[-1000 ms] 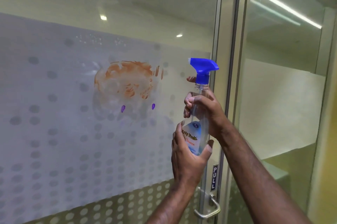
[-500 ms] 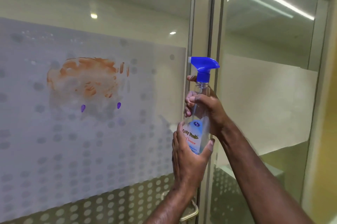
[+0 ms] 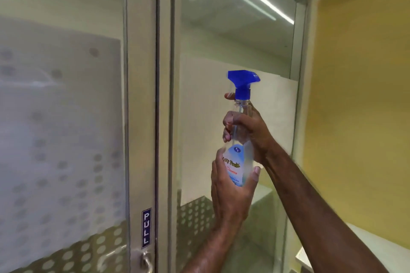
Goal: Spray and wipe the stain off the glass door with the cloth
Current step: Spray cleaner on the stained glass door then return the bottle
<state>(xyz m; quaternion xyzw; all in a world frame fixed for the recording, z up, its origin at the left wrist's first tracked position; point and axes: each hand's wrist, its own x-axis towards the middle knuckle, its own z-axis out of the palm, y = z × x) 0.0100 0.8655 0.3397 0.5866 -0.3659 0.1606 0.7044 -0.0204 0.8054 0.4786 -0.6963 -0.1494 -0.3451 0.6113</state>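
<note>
A clear spray bottle (image 3: 240,139) with a blue trigger head and a blue label stands upright in front of the fixed glass panel. My left hand (image 3: 230,192) grips its lower body from below. My right hand (image 3: 246,130) grips its neck just under the blue head, one finger reaching round behind the neck. The glass door (image 3: 62,128), frosted with grey dots, fills the left of the view. The orange stain is out of view, and no cloth shows.
The door's metal frame (image 3: 142,117) carries a PULL label (image 3: 146,228) above a metal handle (image 3: 145,261). Right of it is a fixed glass panel (image 3: 221,28), then a yellow wall (image 3: 359,106). A white ledge (image 3: 388,248) sits at lower right.
The view has swung to the right, so the orange stain has slid off the left edge. Both hands keep the same hold on the bottle.
</note>
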